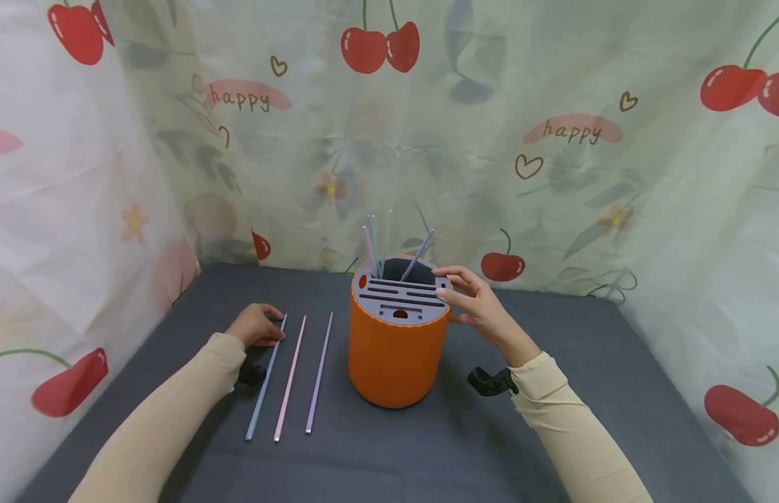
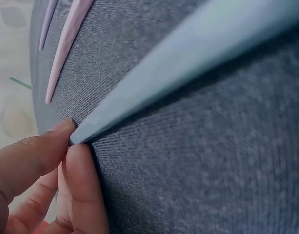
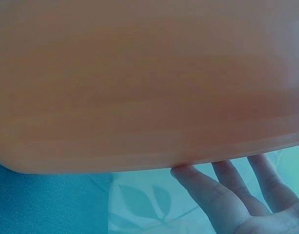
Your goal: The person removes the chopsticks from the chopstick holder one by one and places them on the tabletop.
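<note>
Three chopsticks lie side by side on the dark grey cloth in the head view: a blue chopstick [image 1: 264, 391], a pink chopstick [image 1: 291, 377] and a purple chopstick [image 1: 319, 374]. My left hand [image 1: 258, 325] pinches the far, thin end of the blue one between thumb and fingertip; the left wrist view shows this tip [image 2: 86, 132] close up. To the right stands an orange utensil holder [image 1: 394, 356] with a grey slotted top. My right hand [image 1: 474, 300] rests against its right rim, fingers fairly straight and spread. In the right wrist view the fingertips touch the holder's side [image 3: 149, 97].
Several chopsticks [image 1: 373, 248] stand in the holder's large rear opening, one purple one leaning right. A patterned curtain [image 1: 402, 140] with cherries hangs behind and on both sides of the cloth-covered table [image 1: 376, 464]. Black wrist cameras [image 1: 490, 382] sit at both wrists.
</note>
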`<state>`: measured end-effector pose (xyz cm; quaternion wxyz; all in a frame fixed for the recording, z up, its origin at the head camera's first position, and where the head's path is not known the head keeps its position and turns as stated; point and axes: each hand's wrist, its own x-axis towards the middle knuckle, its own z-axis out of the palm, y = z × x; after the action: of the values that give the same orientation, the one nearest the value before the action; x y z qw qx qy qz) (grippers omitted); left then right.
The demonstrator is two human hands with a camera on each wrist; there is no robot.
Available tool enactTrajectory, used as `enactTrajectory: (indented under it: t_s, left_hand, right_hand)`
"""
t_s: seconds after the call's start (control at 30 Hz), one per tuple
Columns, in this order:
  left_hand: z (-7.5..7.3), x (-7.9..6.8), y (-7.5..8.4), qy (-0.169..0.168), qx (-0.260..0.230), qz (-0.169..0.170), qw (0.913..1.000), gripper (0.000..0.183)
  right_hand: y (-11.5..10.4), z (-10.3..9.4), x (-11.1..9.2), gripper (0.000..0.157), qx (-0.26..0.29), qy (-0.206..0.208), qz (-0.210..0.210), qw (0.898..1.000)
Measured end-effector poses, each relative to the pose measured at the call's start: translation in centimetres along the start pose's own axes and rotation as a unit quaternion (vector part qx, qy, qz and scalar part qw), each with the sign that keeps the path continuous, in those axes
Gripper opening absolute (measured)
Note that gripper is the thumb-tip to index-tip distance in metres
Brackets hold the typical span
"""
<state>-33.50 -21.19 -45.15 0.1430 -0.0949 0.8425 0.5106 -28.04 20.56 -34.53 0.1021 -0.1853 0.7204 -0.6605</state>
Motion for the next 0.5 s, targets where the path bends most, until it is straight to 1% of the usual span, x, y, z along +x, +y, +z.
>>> enactTrajectory:
  t_s: [0.23,0.5]
  left_hand:
    - [-0.01,0.13,-0.10,0.004,0.000,-0.006,1.0000,0.050]
    - [0.02,-0.01,-0.10,0.006,0.001,-0.003,1.0000,0.051]
  right_hand:
    - [-0.07,0.02,0.06,0.033,0.003,0.000,0.001,1.000]
    - [-0.02,0.10,0.05,0.033,0.004,0.001,-0.001,1.000]
